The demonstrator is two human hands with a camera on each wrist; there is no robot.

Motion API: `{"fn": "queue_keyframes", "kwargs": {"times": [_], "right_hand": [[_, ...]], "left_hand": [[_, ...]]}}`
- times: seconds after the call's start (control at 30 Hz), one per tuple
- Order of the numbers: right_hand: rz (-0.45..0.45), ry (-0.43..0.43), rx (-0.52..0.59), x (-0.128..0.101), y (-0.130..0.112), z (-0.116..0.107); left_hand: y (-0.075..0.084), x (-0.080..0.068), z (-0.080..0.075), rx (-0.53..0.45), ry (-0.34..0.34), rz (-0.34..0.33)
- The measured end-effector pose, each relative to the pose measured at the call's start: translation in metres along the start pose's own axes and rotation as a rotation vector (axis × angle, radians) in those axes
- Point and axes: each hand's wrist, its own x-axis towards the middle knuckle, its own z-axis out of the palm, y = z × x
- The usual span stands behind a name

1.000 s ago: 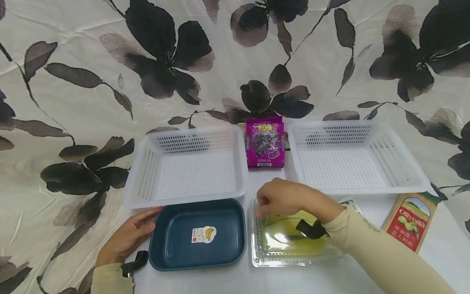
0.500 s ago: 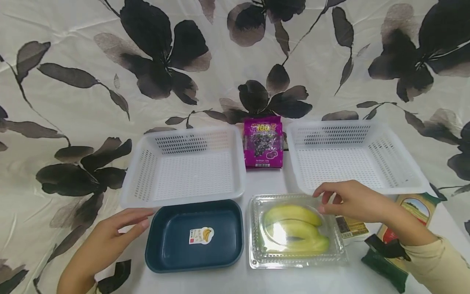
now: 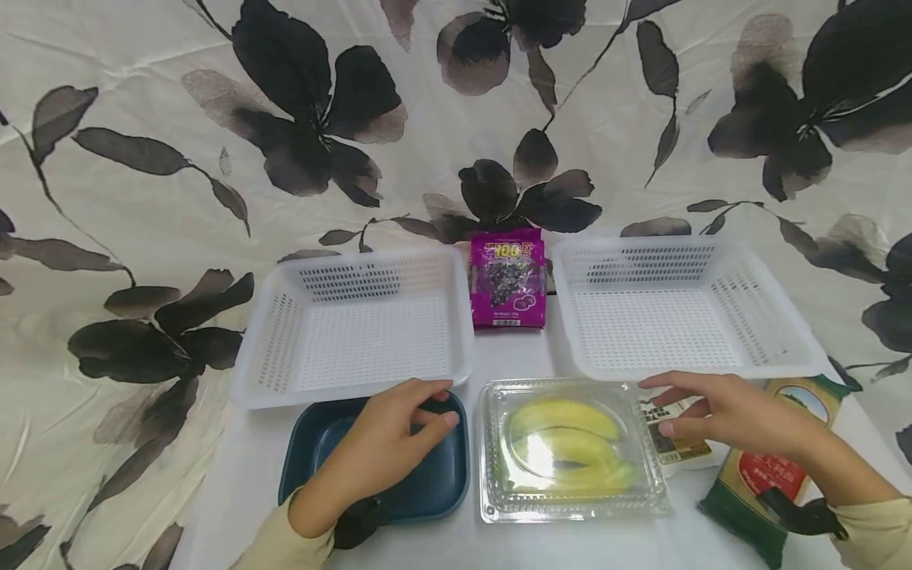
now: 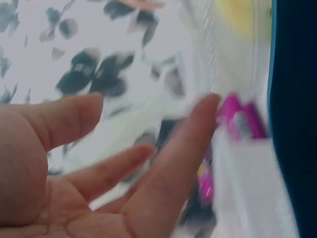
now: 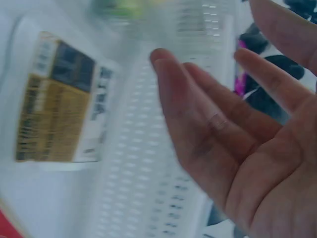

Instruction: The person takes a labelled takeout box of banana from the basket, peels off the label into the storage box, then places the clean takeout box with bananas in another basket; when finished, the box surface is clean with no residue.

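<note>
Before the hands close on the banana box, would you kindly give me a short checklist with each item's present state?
1. Left hand free: ok, open over the blue tray.
2. Right hand free: ok, open beside the banana box.
3. Box lid closed: ok.
4. Blue tray unobstructed: not ok, left hand covers it.
5. White baskets hold nothing: ok.
6. Right hand touching the box: cannot tell.

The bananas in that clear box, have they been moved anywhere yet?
Nothing looks done: the bananas lie inside the shut clear box, and both white baskets hold nothing. In hand: the left hand reaches over the blue tray, and the right hand hovers over a labelled pack, both open. The handling itself is all left.
</note>
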Motion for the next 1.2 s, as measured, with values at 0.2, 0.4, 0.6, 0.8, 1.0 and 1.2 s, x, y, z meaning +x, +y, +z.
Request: {"fn": "queue_keyframes", "kwargs": {"times": [0.2,0.4,0.6,0.8,1.0,1.2], "right_hand": [[-0.118,0.001,0.184,-0.002,0.019,0.013],[-0.120,-0.007,0.313,-0.002,0.028,0.025],[-0.083,-0.017,0.452,0.000,0.036,0.035],[-0.020,-0.049,0.581,0.002,0.038,0.041],[0.000,-0.048,0.616,0.000,0.036,0.041],[0.040,-0.045,0.605,-0.008,0.032,0.037]], "left_hand": [[0.005,0.018,0.035,-0.028,-0.035,-0.008],[0.007,0.019,0.055,-0.059,-0.077,-0.017],[0.008,0.020,0.067,-0.082,-0.077,-0.037],[0.011,0.020,0.070,-0.090,-0.081,-0.040],[0.014,0.015,0.068,-0.092,-0.082,-0.039],[0.021,0.005,0.058,-0.104,-0.056,-0.027]]}}
